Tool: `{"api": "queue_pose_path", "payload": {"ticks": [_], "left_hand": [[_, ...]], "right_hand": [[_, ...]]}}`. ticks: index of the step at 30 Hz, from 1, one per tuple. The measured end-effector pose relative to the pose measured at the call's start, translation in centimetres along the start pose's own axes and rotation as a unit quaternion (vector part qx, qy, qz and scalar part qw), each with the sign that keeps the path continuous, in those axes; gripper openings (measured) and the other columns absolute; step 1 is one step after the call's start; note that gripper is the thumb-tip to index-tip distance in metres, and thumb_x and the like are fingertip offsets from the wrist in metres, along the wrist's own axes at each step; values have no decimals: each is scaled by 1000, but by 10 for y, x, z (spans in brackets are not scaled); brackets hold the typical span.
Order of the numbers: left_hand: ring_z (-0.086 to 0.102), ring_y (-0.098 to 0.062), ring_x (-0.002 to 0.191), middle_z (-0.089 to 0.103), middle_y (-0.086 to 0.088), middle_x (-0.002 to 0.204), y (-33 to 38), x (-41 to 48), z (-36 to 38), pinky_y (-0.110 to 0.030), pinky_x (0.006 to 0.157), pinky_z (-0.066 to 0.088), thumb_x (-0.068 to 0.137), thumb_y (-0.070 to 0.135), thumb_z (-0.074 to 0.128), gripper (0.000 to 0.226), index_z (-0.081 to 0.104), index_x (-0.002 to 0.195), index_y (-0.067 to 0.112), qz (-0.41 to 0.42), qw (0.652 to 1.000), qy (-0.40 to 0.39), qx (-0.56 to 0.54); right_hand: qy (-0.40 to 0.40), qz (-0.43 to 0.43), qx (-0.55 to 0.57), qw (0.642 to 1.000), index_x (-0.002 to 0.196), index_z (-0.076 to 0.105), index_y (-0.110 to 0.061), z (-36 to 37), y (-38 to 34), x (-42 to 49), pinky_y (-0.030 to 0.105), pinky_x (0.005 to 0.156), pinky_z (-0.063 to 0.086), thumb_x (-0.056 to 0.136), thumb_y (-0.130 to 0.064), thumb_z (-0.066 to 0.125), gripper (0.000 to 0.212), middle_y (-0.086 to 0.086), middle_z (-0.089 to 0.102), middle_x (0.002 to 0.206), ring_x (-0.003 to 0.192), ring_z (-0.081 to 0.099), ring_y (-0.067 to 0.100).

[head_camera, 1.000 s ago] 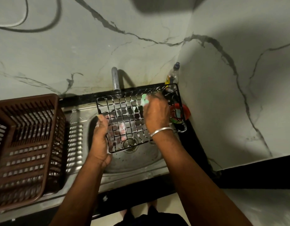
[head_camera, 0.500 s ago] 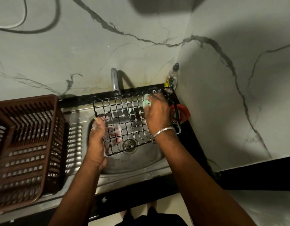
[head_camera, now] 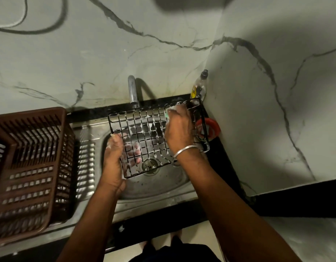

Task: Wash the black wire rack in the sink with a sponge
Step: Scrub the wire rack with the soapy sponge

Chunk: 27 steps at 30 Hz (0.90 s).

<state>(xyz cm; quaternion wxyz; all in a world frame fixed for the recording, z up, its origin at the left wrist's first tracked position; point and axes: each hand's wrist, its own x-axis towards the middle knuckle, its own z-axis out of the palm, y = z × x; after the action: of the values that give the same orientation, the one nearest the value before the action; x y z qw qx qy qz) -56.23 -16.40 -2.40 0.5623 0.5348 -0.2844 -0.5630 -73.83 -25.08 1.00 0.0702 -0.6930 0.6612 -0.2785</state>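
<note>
While the black wire rack is hanging tilted over the bowl of the steel sink, suds are clinging to its grid. The left hand is clamped on the rack's near-left edge, its fingers showing through the wires from underneath. The right hand is closed around a green sponge and is pressing it against the rack's far-right part; a metal bangle is sitting on that wrist. The drain is showing below the rack's near edge, and the tap is standing just behind it. A bottle is standing in the corner, a red ring-shaped thing is lying to the right, and a brown plastic basket is resting on the draining surface at left.
</note>
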Motion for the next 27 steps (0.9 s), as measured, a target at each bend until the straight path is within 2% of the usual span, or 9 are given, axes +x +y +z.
{"api": "queue_pose_path", "payload": {"ticks": [4,9,13,16,19,22,23,25,27], "left_hand": [[73,-30,88,77,-14,105,2,-1,-2,-44,81,60,64,94,74,125,49,146,3,0,1000,11,2],[71,-32,92,76,-15,107,4,1,-2,-44,80,60,64,94,74,126,48,148,3,2,1000,3,4],[72,-30,95,77,-13,107,2,1,-4,-45,82,58,58,94,77,127,51,145,5,-1,1000,20,-3],[72,-30,94,77,-12,106,1,1,-7,-45,80,60,59,94,77,128,49,148,5,-4,1000,22,-9],[71,-33,97,76,-14,109,3,0,-8,-48,85,58,63,92,76,126,47,150,5,-1,1000,23,-12],[71,-33,97,76,-13,107,5,5,-11,-46,83,58,63,93,75,126,47,148,4,13,1000,22,-10],[70,-33,96,75,-15,107,6,5,-11,-47,83,58,64,93,74,127,47,148,2,12,1000,16,-12],[69,-35,98,75,-16,109,7,6,-12,-49,85,57,65,93,74,127,46,148,2,13,1000,15,-14],[70,-35,102,76,-13,111,6,7,-12,-52,90,57,63,93,75,124,48,149,6,18,999,29,-2]], "right_hand": [[31,14,-20,999,116,75,-3,1,11,2,33,92,59,79,11,78,40,14,64,122,112,60,29],[13,6,12,1000,109,77,-4,0,4,1,20,85,49,89,4,73,23,13,70,114,104,65,25],[28,42,-25,998,103,77,-7,-3,8,6,33,79,60,90,2,70,17,11,71,109,96,68,26],[-20,28,-31,999,103,78,-9,-5,4,3,29,72,58,95,-4,68,14,11,72,101,91,70,24],[21,59,-21,998,102,77,-9,-2,7,7,29,74,58,94,1,66,17,9,72,104,92,71,26],[-7,39,22,999,104,79,-13,-1,4,5,9,68,45,93,0,67,19,1,71,100,87,65,15],[-1,33,30,999,103,79,-13,-1,5,5,9,68,44,93,0,67,20,1,72,99,86,65,15],[20,38,32,999,102,77,-12,-2,7,8,21,75,52,90,2,68,20,6,73,101,90,68,22],[-29,21,-1,999,104,75,-13,0,7,6,27,75,52,91,1,67,21,6,71,103,92,65,22]]}}
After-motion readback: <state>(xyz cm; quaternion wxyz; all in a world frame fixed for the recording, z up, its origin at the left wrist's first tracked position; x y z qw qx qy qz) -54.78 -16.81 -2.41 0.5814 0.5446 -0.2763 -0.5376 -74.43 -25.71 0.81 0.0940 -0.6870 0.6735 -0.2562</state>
